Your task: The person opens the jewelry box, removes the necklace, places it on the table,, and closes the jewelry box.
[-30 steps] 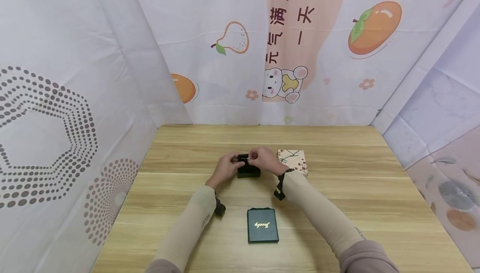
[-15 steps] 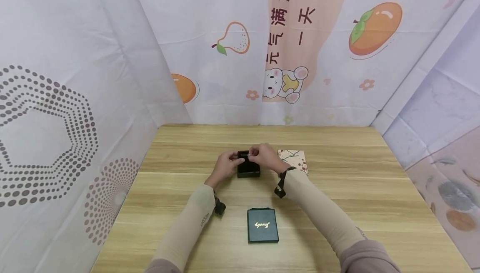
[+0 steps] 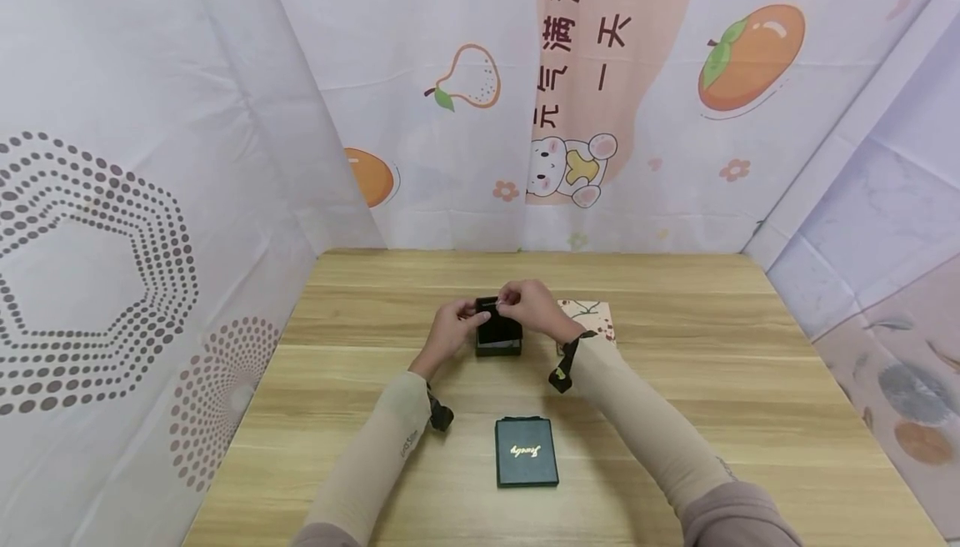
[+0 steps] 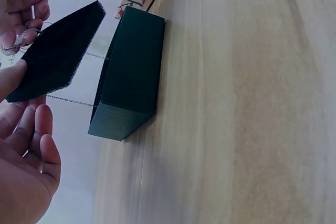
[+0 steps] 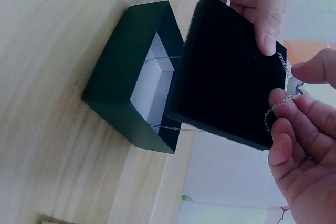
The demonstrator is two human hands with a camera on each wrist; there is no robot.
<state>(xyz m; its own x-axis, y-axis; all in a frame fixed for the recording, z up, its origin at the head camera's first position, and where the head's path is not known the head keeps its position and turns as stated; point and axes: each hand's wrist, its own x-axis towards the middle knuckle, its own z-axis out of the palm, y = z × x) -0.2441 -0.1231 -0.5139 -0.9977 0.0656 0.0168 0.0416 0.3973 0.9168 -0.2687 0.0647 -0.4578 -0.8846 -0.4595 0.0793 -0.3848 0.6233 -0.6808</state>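
Observation:
My left hand [image 3: 450, 334] pinches a black velvet jewelry pad [image 5: 226, 72], thumb on its face and fingers behind. The pad is tilted, lifted out of a small dark green box [image 4: 131, 66] whose inside is pale. A thin silver necklace chain [image 4: 71, 99] runs from the pad down into the box on two sides. At the pad's far edge my right hand [image 3: 534, 309] pinches the necklace near a small silvery piece [image 5: 295, 86], between thumb and fingers. A loop of chain hangs over the pad's front there.
Nearer me on the wooden table [image 3: 360, 414] lies a dark green box lid [image 3: 527, 451] with gold lettering. A cream floral-patterned box [image 3: 596, 313] sits just right of my right hand, partly behind that wrist. A printed curtain [image 3: 450, 213] hangs along the table's back edge.
Both hands have risen slightly away from me, the right one more. The black pad has come up farther out of the box, and more of the pale inside shows. The lid has not moved.

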